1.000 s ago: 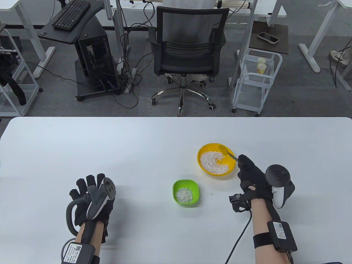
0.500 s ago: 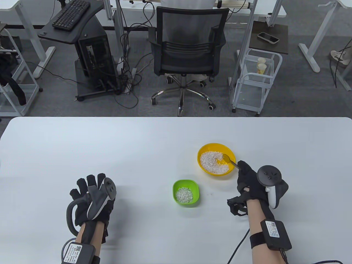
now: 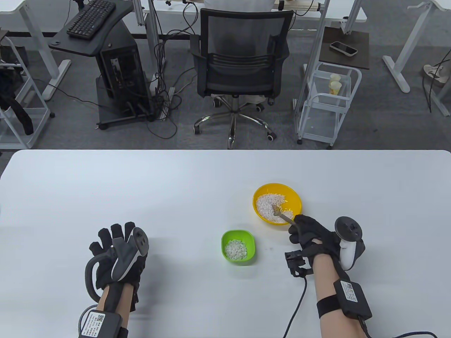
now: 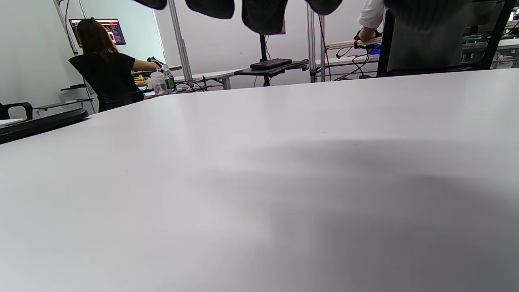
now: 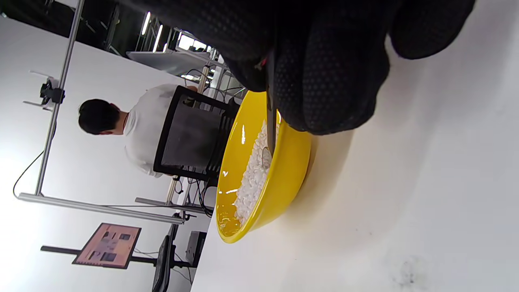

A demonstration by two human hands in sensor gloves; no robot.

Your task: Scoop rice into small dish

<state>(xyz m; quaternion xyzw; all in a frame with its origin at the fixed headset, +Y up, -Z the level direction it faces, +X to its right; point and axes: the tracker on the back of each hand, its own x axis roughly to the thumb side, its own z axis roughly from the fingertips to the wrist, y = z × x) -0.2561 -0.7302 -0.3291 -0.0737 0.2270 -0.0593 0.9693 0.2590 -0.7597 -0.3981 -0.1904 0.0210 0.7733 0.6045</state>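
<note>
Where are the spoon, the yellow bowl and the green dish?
spoon (image 3: 277, 210), table view, on its bowl end in the rice.
yellow bowl (image 3: 259, 194), table view, on its bare inner wall.
green dish (image 3: 227, 236), table view, on its inner wall.

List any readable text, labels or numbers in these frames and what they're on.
Nothing can be read.
Left forearm label: QR code and print, too small.
Right forearm label: QR code and print, too small.
Keyboard: keys too small.
Monitor: screen content blurred.
Floor screen: blurred and sideways.
Yellow bowl, green dish, spoon: no markings visible.
</note>
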